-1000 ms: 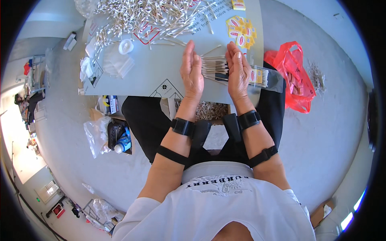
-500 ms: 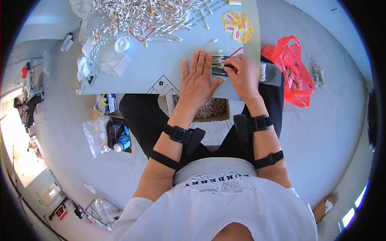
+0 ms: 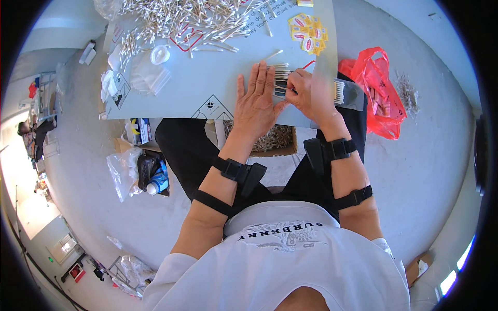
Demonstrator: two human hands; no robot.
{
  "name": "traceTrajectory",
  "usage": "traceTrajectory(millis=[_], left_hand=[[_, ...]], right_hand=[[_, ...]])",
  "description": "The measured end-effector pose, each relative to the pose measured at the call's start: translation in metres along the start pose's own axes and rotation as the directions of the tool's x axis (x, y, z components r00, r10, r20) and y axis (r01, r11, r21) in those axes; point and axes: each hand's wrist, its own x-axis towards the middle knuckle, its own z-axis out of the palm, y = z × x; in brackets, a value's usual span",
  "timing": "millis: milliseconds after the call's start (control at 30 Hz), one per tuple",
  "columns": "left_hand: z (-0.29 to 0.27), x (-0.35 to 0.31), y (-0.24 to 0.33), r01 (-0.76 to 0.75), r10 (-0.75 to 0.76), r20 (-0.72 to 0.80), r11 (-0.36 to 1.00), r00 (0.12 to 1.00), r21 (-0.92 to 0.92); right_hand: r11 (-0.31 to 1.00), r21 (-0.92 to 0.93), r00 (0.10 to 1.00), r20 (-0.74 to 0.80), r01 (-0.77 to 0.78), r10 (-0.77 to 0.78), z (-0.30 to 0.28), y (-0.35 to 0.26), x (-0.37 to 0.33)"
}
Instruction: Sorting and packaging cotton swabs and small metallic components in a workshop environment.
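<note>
My left hand point(image 3: 254, 101) lies flat on the grey printed board point(image 3: 192, 83), its fingers stretched out and its thumb reaching toward my right hand. Beside its fingertips, a neat row of cotton swabs point(image 3: 280, 73) rests over a dark strip. My right hand point(image 3: 313, 98) is closed, fingers curled in a pinch on a cotton swab at the row's right side; its fingertips are partly hidden. Past my right wrist, another row of swabs point(image 3: 339, 92) lies on a dark, glossy sheet point(image 3: 354, 97) over my right thigh.
A heap of loose swabs point(image 3: 181, 23) covers the board's far side. Nearby are a round white container point(image 3: 160, 54), clear plastic bags point(image 3: 150, 78) and yellow packets point(image 3: 309, 35). A red plastic bag point(image 3: 381, 88) stands right; an open carton point(image 3: 275, 150) sits below the board.
My right hand has turned and curled its fingers closer over the swab row, toward my left thumb. My left hand stays flat in nearly the same place.
</note>
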Motion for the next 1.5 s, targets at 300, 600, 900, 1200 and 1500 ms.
traceTrajectory(millis=[300,600,900,1200,1500], left_hand=[[0.001,0.0,-0.002,-0.002,0.001,0.03,1.0,1.0,0.028],[0.0,0.001,-0.001,-0.004,0.004,0.015,1.0,1.0,0.027],[-0.005,0.003,0.001,-0.004,0.003,-0.016,1.0,1.0,-0.019],[-0.027,0.044,-0.014,-0.034,0.041,0.088,0.997,0.995,-0.072],[0.002,0.021,-0.017,-0.159,0.075,-0.203,0.884,0.976,-0.44]], right_hand=[[0.999,-0.033,0.997,-0.067,0.029,-0.032,0.004,-0.005,-0.006],[0.951,-0.262,0.974,-0.111,0.161,-0.196,0.004,-0.013,-0.002],[0.941,0.327,0.953,-0.246,-0.089,0.176,0.01,-0.012,-0.027],[0.621,0.775,0.806,-0.293,-0.114,0.514,0.031,-0.023,-0.037],[0.429,0.9,0.778,-0.321,0.073,0.54,0.046,-0.028,-0.024]])
